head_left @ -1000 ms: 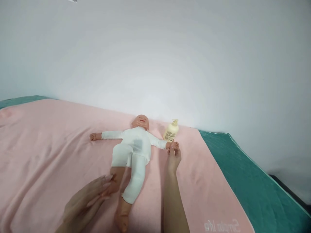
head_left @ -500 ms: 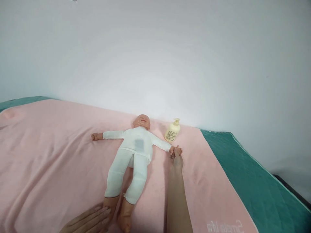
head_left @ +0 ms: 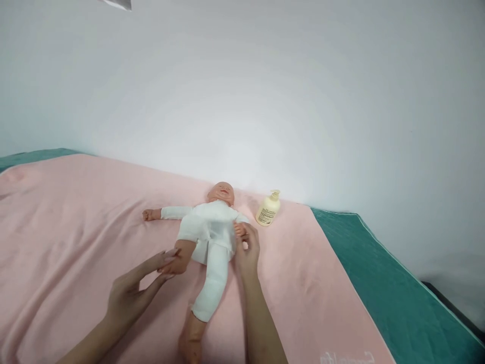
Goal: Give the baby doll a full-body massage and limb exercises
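A baby doll [head_left: 216,255] with a white cloth body lies on its back on a pink blanket [head_left: 94,217], head toward the wall. My left hand [head_left: 142,283] is closed on the doll's foot, thumb on one side and fingers on the other; that leg is bent up toward the belly. With my right hand [head_left: 249,250] I grip the doll's hand on the right, drawn in beside its torso. The doll's other leg lies stretched toward me, and its other arm is spread out to the left.
A pale yellow pump bottle [head_left: 268,208] stands upright right of the doll's head. Green fabric [head_left: 371,273] shows beyond the blanket on the right and far left. A white wall [head_left: 242,91] rises behind. A pale object [head_left: 120,4] juts in at the top left.
My left hand has taken hold of the doll's foot and lifted it, bending the leg toward the belly. My right hand has drawn the doll's hand inward to the left.
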Tool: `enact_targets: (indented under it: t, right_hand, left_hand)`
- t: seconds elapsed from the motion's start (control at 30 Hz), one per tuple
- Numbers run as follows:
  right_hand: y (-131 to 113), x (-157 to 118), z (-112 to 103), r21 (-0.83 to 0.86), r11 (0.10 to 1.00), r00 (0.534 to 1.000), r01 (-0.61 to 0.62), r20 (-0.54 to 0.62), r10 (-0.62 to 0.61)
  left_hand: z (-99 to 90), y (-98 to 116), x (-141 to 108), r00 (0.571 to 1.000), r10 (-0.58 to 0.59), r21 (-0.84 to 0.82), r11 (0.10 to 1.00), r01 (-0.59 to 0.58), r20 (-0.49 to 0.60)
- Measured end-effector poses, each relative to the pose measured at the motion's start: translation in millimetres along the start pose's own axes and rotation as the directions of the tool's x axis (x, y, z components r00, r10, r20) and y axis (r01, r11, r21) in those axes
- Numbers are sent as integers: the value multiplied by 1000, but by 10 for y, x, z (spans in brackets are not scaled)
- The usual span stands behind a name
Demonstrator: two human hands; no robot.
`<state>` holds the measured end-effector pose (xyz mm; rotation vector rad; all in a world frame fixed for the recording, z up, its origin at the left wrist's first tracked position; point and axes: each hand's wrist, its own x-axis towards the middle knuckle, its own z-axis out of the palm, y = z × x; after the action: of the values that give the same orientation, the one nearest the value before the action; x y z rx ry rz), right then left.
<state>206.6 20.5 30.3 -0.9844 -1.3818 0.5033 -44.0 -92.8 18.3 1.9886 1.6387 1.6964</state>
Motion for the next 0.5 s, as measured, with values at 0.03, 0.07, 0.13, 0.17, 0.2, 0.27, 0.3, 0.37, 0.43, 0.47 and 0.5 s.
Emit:
enact_targets:
  t: [0.03, 0.07, 0.13, 0.17, 0.2, 0.27, 0.3, 0.37, 0.43, 0.47, 0.5]
  right_hand:
    - [-6, -27, 34, -41, 996, 992, 76, 108, -71]
    - [0, -48, 57, -73, 988, 971, 139, 203, -122]
    - [33, -72, 75, -120, 968, 928, 222, 330, -172]
    - [54, -77, 74, -137, 960, 915, 246, 359, -183]
    - [76, -79, 69, -149, 954, 909, 261, 370, -191]
    - [110, -78, 54, -157, 950, 909, 271, 367, -198]
    - [119, -76, 44, -151, 952, 914, 264, 355, -197]
    - [117, -66, 20, -126, 967, 940, 220, 293, -176]
    - [90, -40, -20, -84, 989, 979, 124, 174, -108]
    - [74, -18, -50, -55, 997, 994, 58, 99, -52]
    - [64, 11, -88, -24, 1000, 1000, -19, 18, 20]
  left_hand:
    - [86, 18, 87, 1000, -19, -41, 999, 18, -18]
    - [172, 36, 161, 999, -46, -83, 996, 44, -21]
    - [322, 62, 264, 995, -102, -157, 983, 98, -15]
    - [378, 69, 292, 993, -118, -184, 976, 115, -6]
    - [418, 73, 304, 993, -120, -198, 973, 118, 0]
    - [445, 70, 281, 996, -84, -203, 975, 84, 7]
    - [434, 64, 246, 998, -55, -197, 979, 56, 8]
    - [377, 47, 133, 1000, 3, -177, 984, -2, 2]
    - [291, 26, -35, 999, 49, -149, 988, -48, 3]
    - [246, 14, -136, 997, 74, -130, 989, -73, 6]
    - [204, 3, -245, 995, 102, -108, 989, -99, 19]
